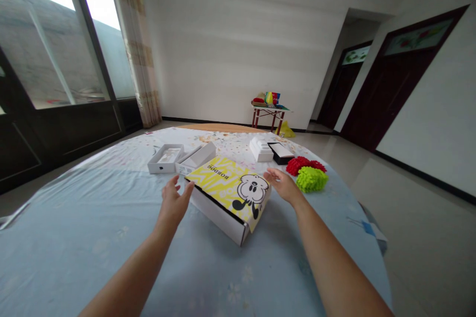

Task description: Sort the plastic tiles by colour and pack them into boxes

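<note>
A yellow and white cardboard box (226,188) with a cartoon dog and the word BOBDOG on its lid lies in front of me, turned at an angle. Its lid is down, with a dark gap along the near edge. My left hand (175,203) is at the box's left corner, fingers apart, thumb close to the lid. Beside the right corner is my right hand (283,184), its fingers spread and close to the lid's edge. Whether either hand touches the cardboard I cannot tell. Neither holds anything.
Behind the box are an open white box (166,159), a white carton (198,157), stacked white trays (261,149) and a black box (280,153). Red (303,163) and green chenille bundles (311,179) lie right. A blue floral tablecloth (111,247) covers the round table. A small table (270,109) stands by the wall.
</note>
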Tool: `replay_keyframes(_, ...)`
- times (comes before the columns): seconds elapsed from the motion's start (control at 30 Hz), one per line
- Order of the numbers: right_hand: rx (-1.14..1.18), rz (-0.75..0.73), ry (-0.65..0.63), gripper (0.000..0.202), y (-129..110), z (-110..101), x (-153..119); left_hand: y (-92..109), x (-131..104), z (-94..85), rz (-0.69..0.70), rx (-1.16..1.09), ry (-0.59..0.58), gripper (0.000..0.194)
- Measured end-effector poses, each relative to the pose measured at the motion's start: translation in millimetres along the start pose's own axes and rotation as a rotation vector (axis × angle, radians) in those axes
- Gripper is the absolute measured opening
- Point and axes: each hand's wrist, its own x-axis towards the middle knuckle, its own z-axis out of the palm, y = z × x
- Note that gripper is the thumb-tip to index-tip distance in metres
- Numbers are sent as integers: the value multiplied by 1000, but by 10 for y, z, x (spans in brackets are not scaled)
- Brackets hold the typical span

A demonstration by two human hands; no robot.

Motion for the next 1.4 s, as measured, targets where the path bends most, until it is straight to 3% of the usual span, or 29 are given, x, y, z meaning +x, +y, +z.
replay_keyframes(0.1, 104, -27, -104, 58, -15, 122, -15, 148, -205, 28, -279, -120, -89, 77)
replay_keyframes(0.17, 102, -24, -179, 58, -16, 179, -28, 245, -334, 60, -362, -182, -169, 75)
replay_keyframes(0.3, 102, -61, -211, 50, -21, 212, -48, 316, -451, 135, -314, -238, -200, 68)
replay_keyframes(0.53, 205, -53, -278, 41, -25, 219, -41, 202, -358, 163, -198, -284, -270, 68)
replay_keyframes(0.67, 267, 25, -266, 47, 21, 229, -23, 248, -377, 115, -262, -176, -296, 72)
replay_keyframes(0.8, 345, 63, -359, 49, 8, 232, -65, 345, -476, 97, -355, -89, -337, 71)
replay_keyframes(1.03, 412, 57, -382, 45, -34, 248, -108, 371, -533, 137, -349, -234, -378, 74)
replay_keyframes(1.23, 498, 102, -370, 46, 11, 303, -104, 298, -520, 178, -367, -302, -442, 64)
replay_keyframes(1.4, 539, 144, -329, 45, -21, 362, -110, 411, -576, 186, -438, -191, -365, 76)
